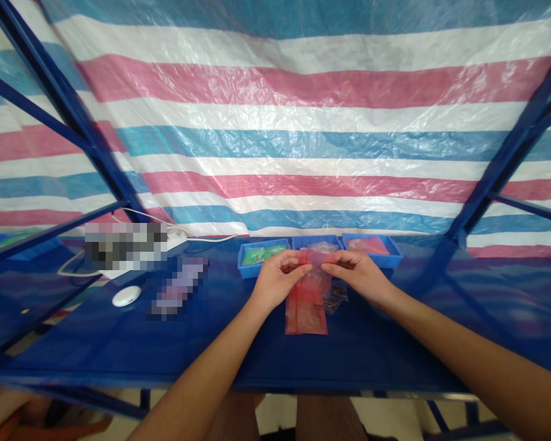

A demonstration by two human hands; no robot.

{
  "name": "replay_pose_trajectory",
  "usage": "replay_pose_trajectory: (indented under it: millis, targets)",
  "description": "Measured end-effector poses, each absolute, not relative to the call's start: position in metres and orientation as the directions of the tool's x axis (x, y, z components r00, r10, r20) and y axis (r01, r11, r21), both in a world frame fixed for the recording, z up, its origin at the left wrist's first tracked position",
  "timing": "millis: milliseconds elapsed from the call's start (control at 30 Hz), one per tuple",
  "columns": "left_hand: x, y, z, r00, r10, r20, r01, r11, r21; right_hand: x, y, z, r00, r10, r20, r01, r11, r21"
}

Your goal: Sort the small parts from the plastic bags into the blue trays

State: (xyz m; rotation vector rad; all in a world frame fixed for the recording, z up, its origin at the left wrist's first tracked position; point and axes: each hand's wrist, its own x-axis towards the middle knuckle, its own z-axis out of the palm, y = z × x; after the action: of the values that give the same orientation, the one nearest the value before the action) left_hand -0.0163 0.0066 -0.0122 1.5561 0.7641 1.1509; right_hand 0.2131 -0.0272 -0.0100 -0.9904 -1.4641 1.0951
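Note:
Between my two hands is a translucent pink plastic bag (316, 280), pinched near its top edge. My left hand (278, 275) grips its left side with thumb and fingers. On the right side, my right hand (356, 272) pinches it the same way. Below, a red zip bag (305, 313) lies flat on the blue table (266, 361), partly covered by the held one. Just right of it lie small clear bags (336, 297) with dark and brassy bits, too small to make out. Whether the held bag contains anything, I cannot tell.
Behind my hands stand a blue tray of green packets (261, 253), a middle blue tray (314, 239) with clear bags, and a right tray of pink bags (368, 245). Leftward are a white oval object (127, 296), a blurred-out item (179, 288) and a white cable (211, 239).

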Motion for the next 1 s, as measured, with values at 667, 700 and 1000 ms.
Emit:
replay_pose_trajectory:
  millis: [667, 700, 1000]
  targets:
    - [-0.016, 0.003, -0.007, 0.271, 0.917, 0.294, -0.078, -0.283, 0.956, 0.212, -0.028, -0.008, -0.112, 0.960, 0.256, 0.085, 0.266, -0.960]
    - [-0.017, 0.002, -0.006, 0.247, 0.910, 0.333, -0.033, -0.335, 0.942, 0.212, -0.028, -0.007, -0.099, 0.960, 0.260, 0.071, 0.268, -0.961]
    - [-0.013, -0.023, 0.008, 0.476, 0.669, 0.571, 0.287, -0.732, 0.618, 0.206, -0.038, 0.001, -0.123, 0.941, 0.316, -0.037, 0.314, -0.949]
